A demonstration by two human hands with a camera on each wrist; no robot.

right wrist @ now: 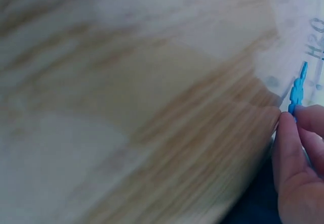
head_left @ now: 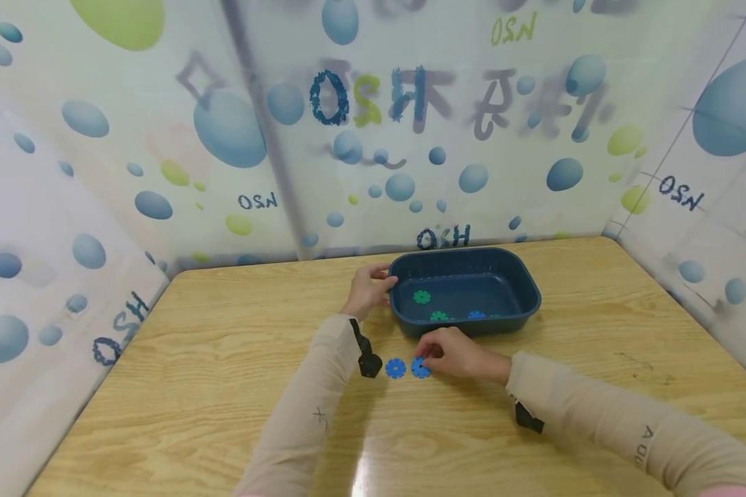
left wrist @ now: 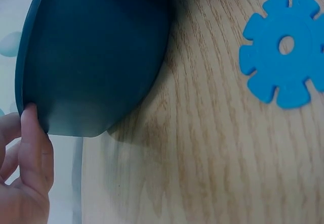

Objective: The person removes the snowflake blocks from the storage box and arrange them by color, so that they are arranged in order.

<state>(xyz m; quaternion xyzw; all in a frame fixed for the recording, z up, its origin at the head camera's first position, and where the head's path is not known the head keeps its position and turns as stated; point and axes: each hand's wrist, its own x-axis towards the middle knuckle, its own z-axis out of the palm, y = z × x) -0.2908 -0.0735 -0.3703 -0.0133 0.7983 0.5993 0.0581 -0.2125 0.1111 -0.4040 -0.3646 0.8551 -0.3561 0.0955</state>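
A dark blue plastic basin point(head_left: 466, 327) stands on the table, and my left hand point(head_left: 365, 291) grips its left end at the rim. In the left wrist view, fingers point(left wrist: 35, 153) of that hand lie against the basin wall point(left wrist: 96, 57). My right hand point(head_left: 454, 353), in front of the basin, pinches a blue notched disc point(head_left: 420, 367) between thumb and fingertips. The right wrist view shows this disc point(right wrist: 297, 90) edge-on. A second blue notched disc point(head_left: 395, 368), with a hole in its middle, lies flat on the table just left of it.
Inside the basin are green notched discs point(head_left: 421, 297) and a blue one point(head_left: 476, 315), partly hidden by the front rim. Behind the wooden table point(head_left: 236, 359) hangs a patterned curtain point(head_left: 373, 166). Black straps with small devices point(head_left: 369, 360) sit on both wrists.
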